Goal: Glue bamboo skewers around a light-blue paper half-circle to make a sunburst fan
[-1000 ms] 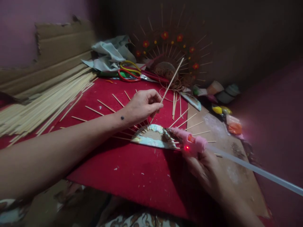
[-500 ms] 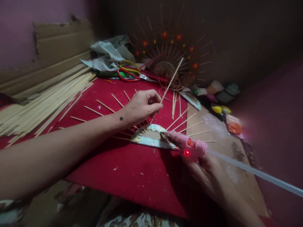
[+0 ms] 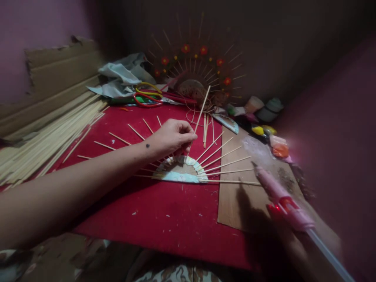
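My left hand (image 3: 178, 138) pinches a thin wooden stick (image 3: 202, 111) between thumb and fingers. The stick leans up and to the right, and its lower end meets the curved top of a half-round piece (image 3: 176, 178) with a pale blue, patterned rim. Several sticks fan out from that rim on both sides; my forearm covers some of the left ones. Off to the right, my right hand (image 3: 299, 243) is wrapped around a pink glue gun (image 3: 282, 199), its nozzle pointing up and left. A red light glows on the gun and a long glue stick trails from its back.
A heap of wooden sticks (image 3: 53, 137) lies at left by torn cardboard (image 3: 61, 70). Scissors (image 3: 149, 96) and crumpled cloth (image 3: 123, 76) sit behind. A finished-looking fan with red flowers (image 3: 185, 48) stands at the back. Small packets (image 3: 280, 149) lie at right on the red surface's (image 3: 164, 219) far side.
My right hand has drawn the glue gun away from the half-round piece, to the right and down. My left hand still holds the stick at the rim; the view has shifted slightly.
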### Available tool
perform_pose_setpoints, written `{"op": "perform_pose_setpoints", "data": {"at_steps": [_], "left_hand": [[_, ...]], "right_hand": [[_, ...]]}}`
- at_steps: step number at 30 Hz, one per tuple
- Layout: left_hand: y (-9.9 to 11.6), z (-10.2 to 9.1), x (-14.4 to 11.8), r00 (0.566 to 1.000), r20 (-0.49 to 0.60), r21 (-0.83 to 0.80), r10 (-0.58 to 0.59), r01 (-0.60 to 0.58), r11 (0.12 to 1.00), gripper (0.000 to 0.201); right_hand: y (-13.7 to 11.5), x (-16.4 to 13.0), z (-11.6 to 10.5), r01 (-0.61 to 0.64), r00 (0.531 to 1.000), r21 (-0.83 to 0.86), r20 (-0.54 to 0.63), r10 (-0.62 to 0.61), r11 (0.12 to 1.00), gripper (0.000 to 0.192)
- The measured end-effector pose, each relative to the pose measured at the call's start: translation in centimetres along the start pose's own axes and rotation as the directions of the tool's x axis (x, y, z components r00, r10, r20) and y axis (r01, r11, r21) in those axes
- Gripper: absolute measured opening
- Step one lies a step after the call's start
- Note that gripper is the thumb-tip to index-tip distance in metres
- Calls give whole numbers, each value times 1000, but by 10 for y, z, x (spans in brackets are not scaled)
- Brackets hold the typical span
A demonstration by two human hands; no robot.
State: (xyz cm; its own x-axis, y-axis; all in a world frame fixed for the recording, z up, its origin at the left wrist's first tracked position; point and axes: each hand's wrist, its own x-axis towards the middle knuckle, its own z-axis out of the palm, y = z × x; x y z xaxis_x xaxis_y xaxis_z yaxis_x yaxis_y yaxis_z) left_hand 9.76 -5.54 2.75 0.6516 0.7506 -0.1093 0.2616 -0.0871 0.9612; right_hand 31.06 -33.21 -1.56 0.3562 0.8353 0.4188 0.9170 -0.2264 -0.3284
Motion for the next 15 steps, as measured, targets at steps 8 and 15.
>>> {"op": "perform_pose_setpoints", "data": {"at_steps": [8,15], "left_hand": [[0,14,30,974,145,237,-172,135,962,26],[-3,19,44,951,187,287,-247,187,939,25]], "right_hand": [[53,-14,-22,-126,985,-399,56,161,908,46],[47,-12,-15,-242,968,-340,-18,251,909,50]]}}
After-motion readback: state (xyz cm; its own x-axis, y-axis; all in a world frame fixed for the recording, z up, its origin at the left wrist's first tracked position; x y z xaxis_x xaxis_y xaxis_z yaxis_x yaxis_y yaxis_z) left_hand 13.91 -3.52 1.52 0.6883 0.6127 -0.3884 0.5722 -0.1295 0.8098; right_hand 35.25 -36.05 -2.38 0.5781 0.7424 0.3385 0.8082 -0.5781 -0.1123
